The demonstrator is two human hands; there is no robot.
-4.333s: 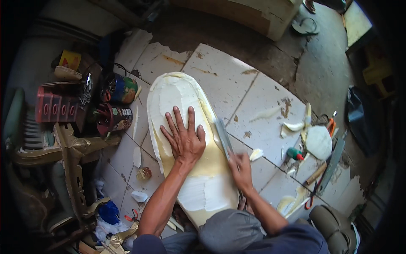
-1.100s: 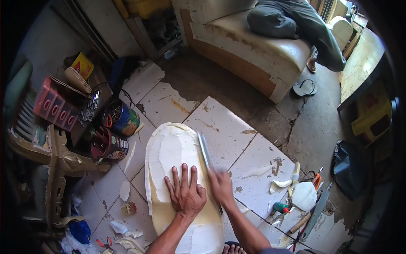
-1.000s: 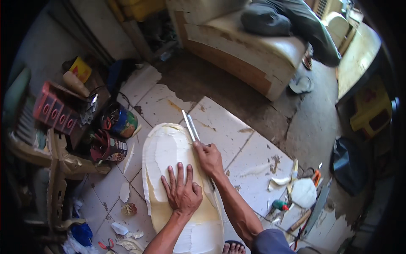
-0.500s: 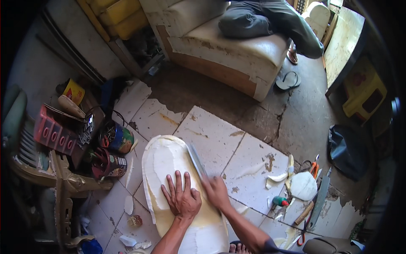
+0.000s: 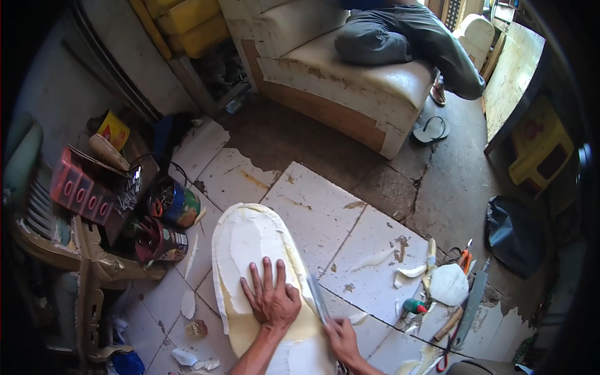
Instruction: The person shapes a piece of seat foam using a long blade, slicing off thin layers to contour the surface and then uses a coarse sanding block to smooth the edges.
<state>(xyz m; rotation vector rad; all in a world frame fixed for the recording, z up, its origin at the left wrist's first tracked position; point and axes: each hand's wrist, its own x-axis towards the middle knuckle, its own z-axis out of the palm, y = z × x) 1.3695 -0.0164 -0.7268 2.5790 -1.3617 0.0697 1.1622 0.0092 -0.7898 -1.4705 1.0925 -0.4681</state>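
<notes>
Pale floor tiles (image 5: 319, 209) are spreading beneath the work, with a white offcut (image 5: 409, 272) and a green bottle (image 5: 414, 306) lying to the right, seemingly within reach but out of the way. At lower centre, a long, round-ended padded panel (image 5: 305, 324) is pointing away from the person, its near end running out of view. The left hand (image 5: 275, 304) is resting palm down on it, fingers spread, presumably steadying it. The right hand (image 5: 342, 337) is gripping a long, thin blade (image 5: 318, 300) at its near end, apparently aligning it along the panel's right edge; blur is obscuring any contact.
</notes>
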